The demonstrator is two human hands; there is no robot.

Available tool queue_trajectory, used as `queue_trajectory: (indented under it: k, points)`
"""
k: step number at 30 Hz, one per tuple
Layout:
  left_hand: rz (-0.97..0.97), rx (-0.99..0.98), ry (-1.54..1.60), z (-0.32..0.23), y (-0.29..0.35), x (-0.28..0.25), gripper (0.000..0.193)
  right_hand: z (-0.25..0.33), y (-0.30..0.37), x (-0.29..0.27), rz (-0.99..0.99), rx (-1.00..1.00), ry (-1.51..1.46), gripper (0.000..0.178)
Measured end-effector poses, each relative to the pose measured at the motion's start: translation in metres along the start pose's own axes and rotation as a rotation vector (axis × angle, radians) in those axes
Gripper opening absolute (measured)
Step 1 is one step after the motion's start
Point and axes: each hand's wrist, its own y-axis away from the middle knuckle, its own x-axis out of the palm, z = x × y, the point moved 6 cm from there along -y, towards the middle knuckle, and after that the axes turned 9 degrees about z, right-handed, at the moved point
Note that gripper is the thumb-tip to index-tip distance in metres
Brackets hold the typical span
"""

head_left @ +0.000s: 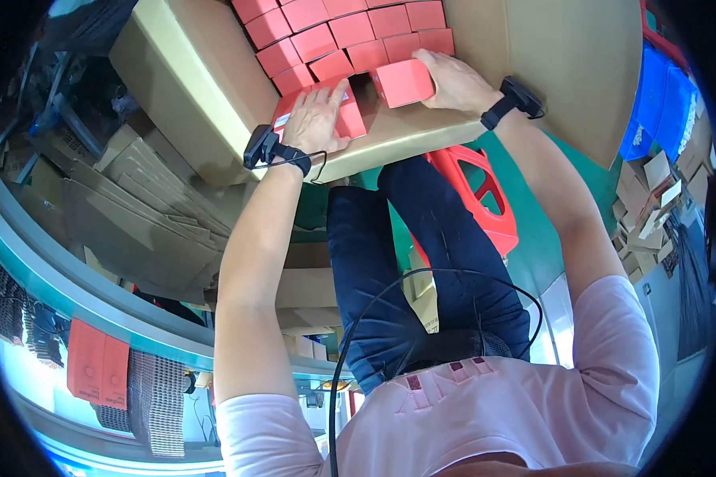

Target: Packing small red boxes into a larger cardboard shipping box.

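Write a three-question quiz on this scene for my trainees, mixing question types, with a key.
1. True or false: the right hand is empty.
2. What lies under the left hand?
3. On which side of the carton are the blue bins? A) left B) right

Key:
1. False; it grips a red box.
2. Another red box.
3. B.

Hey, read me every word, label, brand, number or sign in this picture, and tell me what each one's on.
I won't copy out wording, but here's where it stands:
Pale shirt: large pink and dark red letters across the front.
Red panels at lower left: dark print, mostly too small and blurred to read.
Red box under the left hand: white label, too small to read.
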Motion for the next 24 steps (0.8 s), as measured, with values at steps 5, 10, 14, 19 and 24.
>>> queue_trajectory:
  k: [5, 10, 14, 19, 24]
  points:
    - [0.158, 0.034, 0.050, -0.008, -0.005, 0.001, 0.101, -0.023, -0.006, -0.009, 0.082, 0.062, -0.060, 0.070]
    - [-0.098, 0.178, -0.037, -0.011, 0.003, -0.006, 0.088, -0.026, -0.027, -0.017, 0.164, 0.068, -0.264, 0.072]
    - [-0.109, 0.224, -0.180, -0.015, 0.011, -0.002, 0.079, -0.031, -0.044, -0.025, 0.266, -0.097, -0.414, 0.073]
    - [-0.061, 0.264, -0.027, -0.006, 0.004, -0.008, 0.073, -0.032, -0.077, -0.034, 0.420, 0.027, -0.224, 0.077]
    - [-0.050, 0.188, -0.037, -0.004, 0.001, -0.018, 0.077, -0.001, -0.097, -0.036, 0.687, 0.322, -0.108, 0.106]
